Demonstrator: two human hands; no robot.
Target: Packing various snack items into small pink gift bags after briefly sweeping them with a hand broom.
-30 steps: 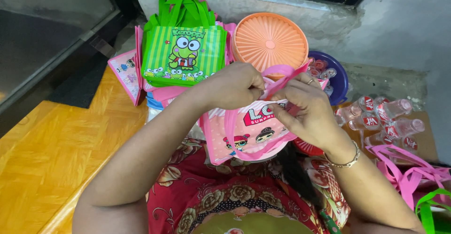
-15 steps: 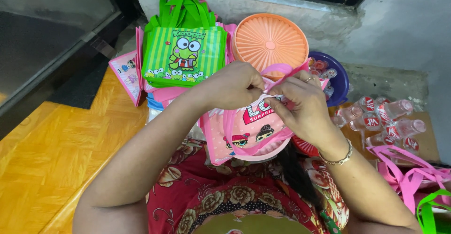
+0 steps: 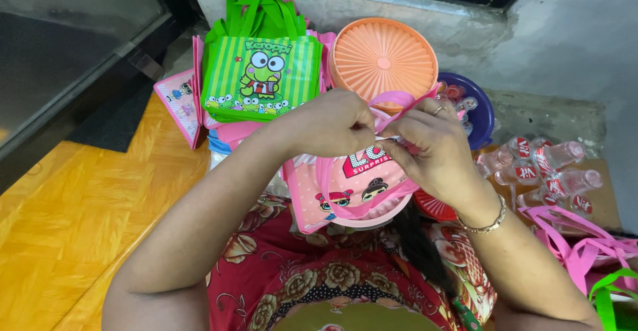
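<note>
Both hands pinch the top of a pink cartoon-doll gift bag: the left hand point(image 3: 332, 125) and right hand point(image 3: 428, 148) closed together on its pink ribbon handles point(image 3: 392, 100). The bag point(image 3: 352, 191) rests in the person's lap, before a green frog-print bag point(image 3: 261, 78) and an orange ribbed lid point(image 3: 383, 57).
</note>
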